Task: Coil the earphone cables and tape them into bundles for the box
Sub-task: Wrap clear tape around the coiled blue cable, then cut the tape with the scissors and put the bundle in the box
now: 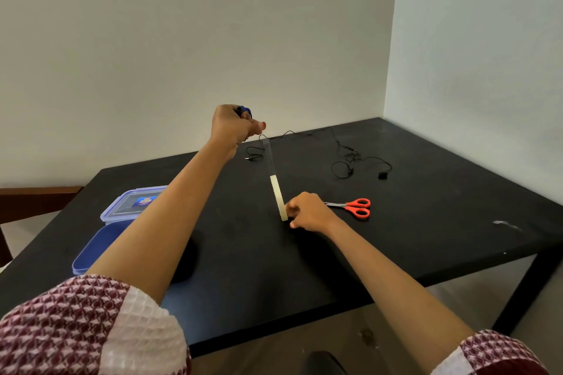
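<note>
My left hand (233, 128) is raised over the black table (426, 237), closed on a blue coiled earphone bundle (244, 111) and on the free end of a clear tape strip (269, 155). The strip runs down to a cream tape roll (278, 198), seen edge-on, which my right hand (309, 211) grips near the table top. A black earphone cable (344, 155) lies loose and uncoiled at the far side of the table, its plug end at the left. At the left stands the open blue box (100, 245) with its clear lid (134, 202) behind it.
Red-handled scissors (355, 207) lie just right of my right hand. A small scrap of tape (504, 225) is stuck near the table's right edge. Walls close the far and right sides. A wooden chair (36, 201) stands at the left.
</note>
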